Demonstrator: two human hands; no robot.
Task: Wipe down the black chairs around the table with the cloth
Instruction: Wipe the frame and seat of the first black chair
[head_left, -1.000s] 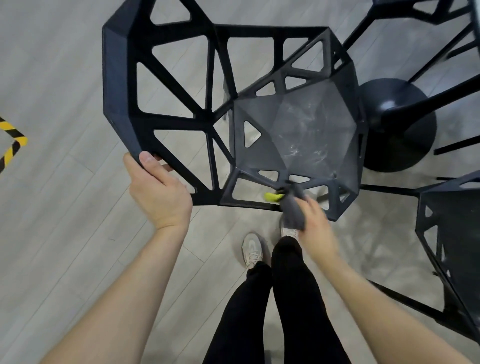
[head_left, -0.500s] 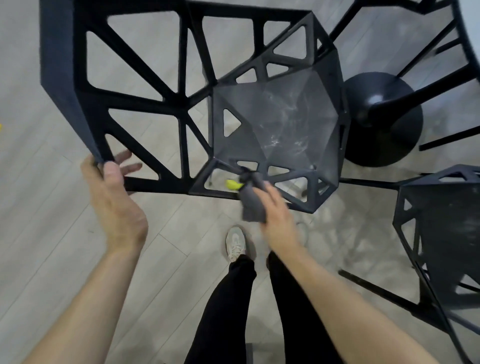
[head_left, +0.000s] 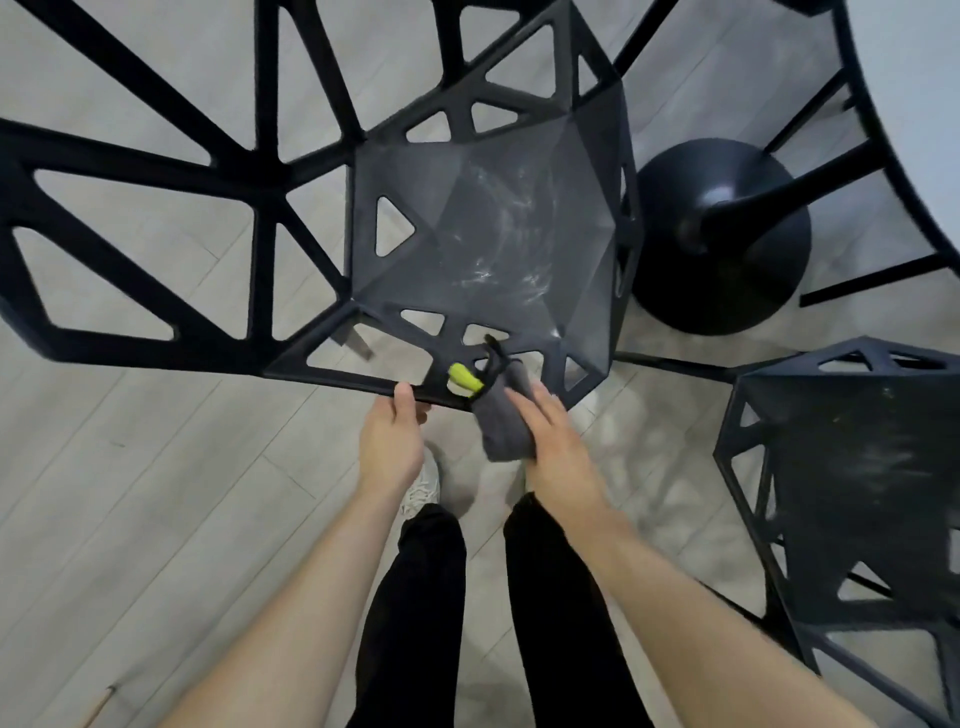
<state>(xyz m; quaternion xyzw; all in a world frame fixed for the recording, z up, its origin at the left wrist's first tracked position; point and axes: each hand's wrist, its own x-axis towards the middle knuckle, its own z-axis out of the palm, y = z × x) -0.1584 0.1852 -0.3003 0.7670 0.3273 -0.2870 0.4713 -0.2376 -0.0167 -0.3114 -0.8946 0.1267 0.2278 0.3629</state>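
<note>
I am watching the right hand (head_left: 553, 444) lying over the grey cloth (head_left: 503, 421), fingers stretched along it and pressing it against the near edge of the black chair (head_left: 483, 228); whether the thumb is curling underneath, I cannot tell. The left hand (head_left: 392, 441) is gripping that same edge just beside the cloth, thumb on top. A yellow-green tag (head_left: 464, 379) is showing between the two hands. The seat is showing pale smears. A second black chair (head_left: 857, 467) is standing to the right, with the table's round black base (head_left: 727, 239) beyond.
</note>
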